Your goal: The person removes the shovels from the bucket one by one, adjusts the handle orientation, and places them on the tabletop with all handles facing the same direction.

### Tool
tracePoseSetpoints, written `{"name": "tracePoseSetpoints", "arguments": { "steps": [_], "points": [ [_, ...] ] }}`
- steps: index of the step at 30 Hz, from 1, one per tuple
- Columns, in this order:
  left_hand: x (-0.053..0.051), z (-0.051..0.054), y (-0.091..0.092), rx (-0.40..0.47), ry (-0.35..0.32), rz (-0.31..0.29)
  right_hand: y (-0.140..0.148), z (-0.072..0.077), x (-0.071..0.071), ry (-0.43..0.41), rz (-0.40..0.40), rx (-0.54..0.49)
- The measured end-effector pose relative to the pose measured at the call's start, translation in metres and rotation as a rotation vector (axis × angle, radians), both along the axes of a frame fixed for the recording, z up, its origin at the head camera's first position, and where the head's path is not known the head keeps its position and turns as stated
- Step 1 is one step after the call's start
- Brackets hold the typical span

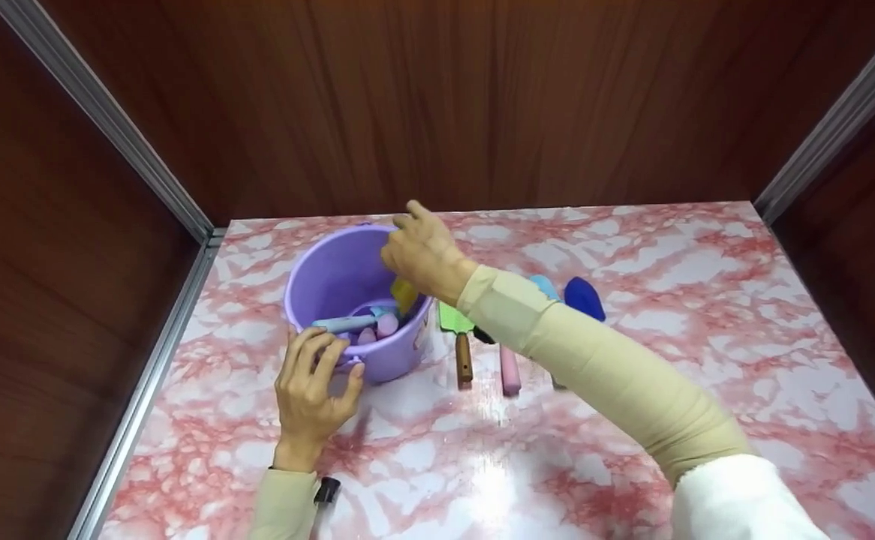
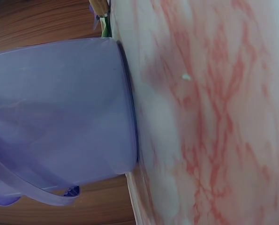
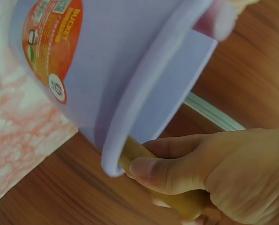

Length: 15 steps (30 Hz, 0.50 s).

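A purple bucket (image 1: 389,367) stands upright on the table, an orange label (image 3: 59,42) on its side. My left hand (image 1: 314,386) grips the near-left rim, fingers over the edge and thumb outside. At the far-right rim, my right hand (image 1: 426,255) holds a tool by its brown handle (image 3: 191,204). The tool's yellow end (image 1: 405,295) points down into the bucket; its full shape is hidden. Inside the bucket lie a light blue handle (image 1: 347,324) and a pink handle (image 1: 387,325), among other pieces. The left wrist view shows the bucket's side and its purple carrying handle (image 2: 36,192).
Right of the bucket lie a green-headed tool (image 1: 456,318) with a brown handle, a pink handle (image 1: 510,370), a light blue piece (image 1: 545,286) and a dark blue shovel head (image 1: 584,298), partly under my right arm. Brown wood-look panels (image 1: 482,105) enclose the marbled table (image 1: 670,300).
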<state>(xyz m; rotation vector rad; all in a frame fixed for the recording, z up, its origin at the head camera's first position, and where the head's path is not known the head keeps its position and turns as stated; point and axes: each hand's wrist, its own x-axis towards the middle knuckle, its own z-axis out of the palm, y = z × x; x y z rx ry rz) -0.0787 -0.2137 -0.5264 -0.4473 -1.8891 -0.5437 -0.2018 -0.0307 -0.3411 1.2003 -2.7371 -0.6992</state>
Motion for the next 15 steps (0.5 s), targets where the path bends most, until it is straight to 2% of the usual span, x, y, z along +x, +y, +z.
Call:
{"name": "tracePoseSetpoints", "arguments": {
  "steps": [4,10,15],
  "points": [
    [-0.002,0.002,0.000,-0.007,-0.009,-0.009,0.014,0.008,0.000,0.045,-0.004,-0.053],
    [-0.003,0.004,0.000,-0.013,-0.003,-0.010,0.030,0.011,0.002,0.109,-0.012,-0.080],
    [-0.001,0.003,-0.001,-0.009,0.001,-0.006,0.046,0.013,0.001,0.109,-0.006,-0.123]
  ]
}}
